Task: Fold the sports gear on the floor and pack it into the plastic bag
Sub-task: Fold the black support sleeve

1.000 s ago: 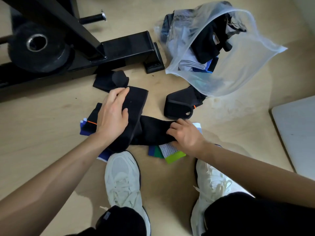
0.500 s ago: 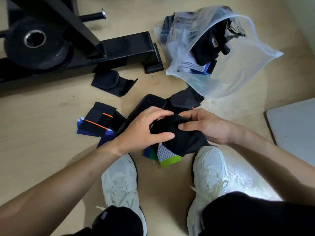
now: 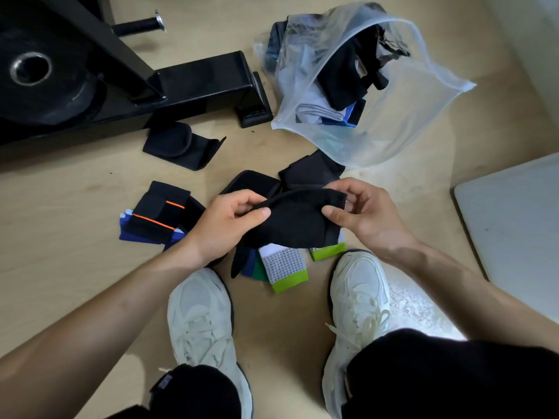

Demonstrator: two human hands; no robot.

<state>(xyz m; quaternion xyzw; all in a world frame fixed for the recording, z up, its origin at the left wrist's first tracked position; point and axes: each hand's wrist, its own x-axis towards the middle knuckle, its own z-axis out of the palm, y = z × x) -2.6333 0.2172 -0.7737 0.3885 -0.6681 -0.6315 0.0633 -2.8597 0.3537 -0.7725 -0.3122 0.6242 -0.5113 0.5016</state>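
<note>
Left hand pinches the left edge of a black cloth, thumb on top and fingers curled under. Right hand pinches the right edge the same way. The cloth is stretched between them and partly doubled over, with one tail hanging down on the left side. It sits directly over green-cuffed socks lying on the floor, just ahead of the white shoes. The bag lies open on the floor beyond and to the right, apart from both hands, with black, white and blue items inside. A black brace lies between cloth and bag, at the bag's near edge. An orange-striped wrap lies on blue fabric left of the left hand. A black pad lies further out, near the black frame. Plate top left, white panel far right.
</note>
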